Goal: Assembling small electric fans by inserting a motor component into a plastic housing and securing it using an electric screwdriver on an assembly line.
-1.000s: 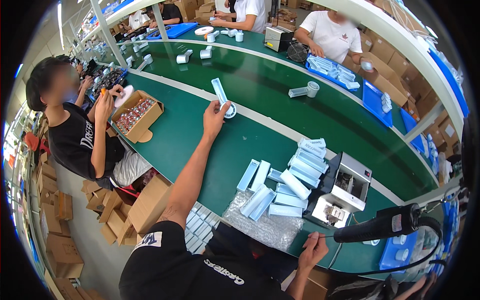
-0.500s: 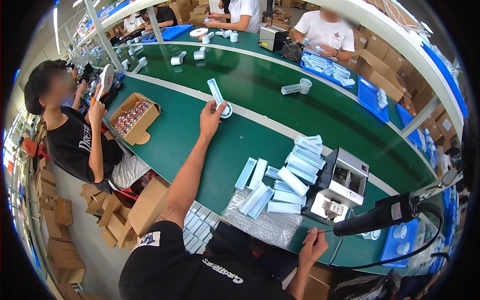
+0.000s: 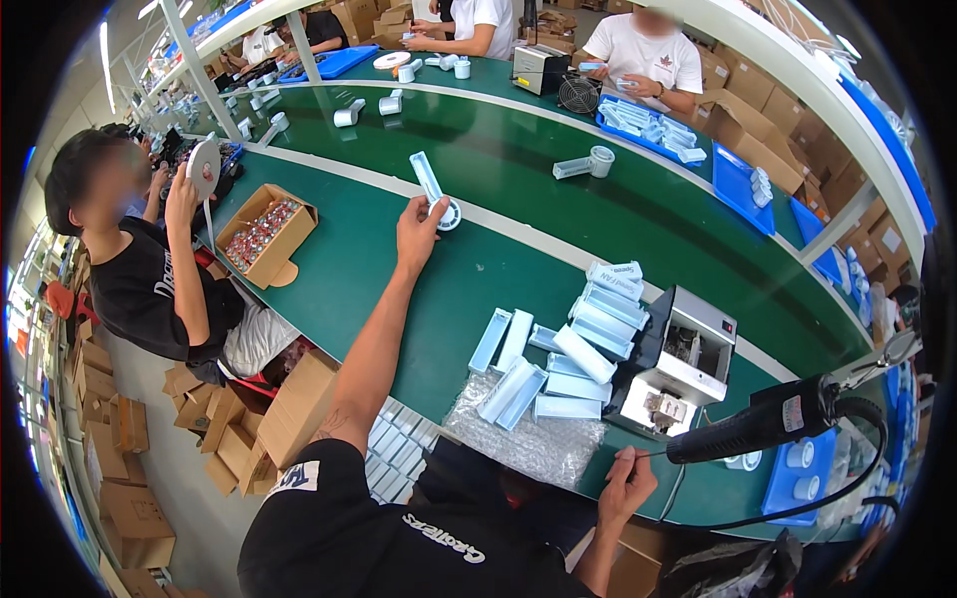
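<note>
My left hand [image 3: 417, 237] pinches a light-blue handheld fan housing [image 3: 427, 177] at its round end, over the green bench beside the conveyor's pale edge strip. The housing's long trough-shaped handle points away from me. At the near right, my right hand [image 3: 626, 482] is closed, thumb and finger pinched at the bit tip of a black electric screwdriver [image 3: 750, 427]. Whether a screw sits between those fingertips is too small to tell. Between my hands lies a pile of light-blue handle shells [image 3: 583, 356], partly on bubble wrap [image 3: 558, 450].
A silver-and-black machine [image 3: 674, 364] stands right of the pile. An open carton of small metallic parts [image 3: 267, 237] sits at left, near a co-worker holding a white round piece [image 3: 203, 169]. Beyond, the conveyor [image 3: 478, 149] carries fan housings. A blue tray [image 3: 797, 458] lies at right.
The co-worker at left has turned the white round piece so its face shows. Across the conveyor, a person's hands have shifted. My hands hold nearly the same position.
</note>
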Demonstrator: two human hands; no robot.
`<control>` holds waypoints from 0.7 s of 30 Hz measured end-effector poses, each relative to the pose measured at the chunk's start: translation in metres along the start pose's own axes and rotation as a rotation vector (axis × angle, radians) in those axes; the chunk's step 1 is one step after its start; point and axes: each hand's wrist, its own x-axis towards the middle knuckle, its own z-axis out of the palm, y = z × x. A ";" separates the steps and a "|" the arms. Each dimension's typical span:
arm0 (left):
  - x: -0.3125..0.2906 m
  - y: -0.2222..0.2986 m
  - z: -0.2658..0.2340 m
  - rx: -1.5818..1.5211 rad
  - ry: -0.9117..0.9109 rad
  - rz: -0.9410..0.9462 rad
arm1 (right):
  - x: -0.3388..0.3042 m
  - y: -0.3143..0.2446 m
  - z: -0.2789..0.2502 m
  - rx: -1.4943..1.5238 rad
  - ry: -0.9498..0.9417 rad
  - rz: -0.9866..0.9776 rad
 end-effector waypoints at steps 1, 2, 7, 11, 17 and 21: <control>0.000 0.000 0.000 0.000 -0.002 0.000 | 0.000 0.000 0.000 -0.007 0.001 -0.005; -0.001 0.000 0.000 0.002 0.002 0.002 | 0.000 0.000 -0.001 -0.008 0.003 -0.004; -0.001 0.000 -0.002 0.033 0.009 -0.011 | -0.002 0.003 0.000 -0.008 -0.001 -0.014; 0.000 -0.002 -0.001 0.013 0.005 -0.004 | -0.001 0.003 -0.002 -0.038 -0.002 -0.008; 0.001 -0.004 -0.002 0.037 0.008 -0.003 | -0.001 0.004 -0.001 -0.031 0.001 -0.002; 0.003 -0.005 -0.001 0.018 0.032 0.006 | 0.000 0.009 -0.002 -0.073 -0.007 -0.017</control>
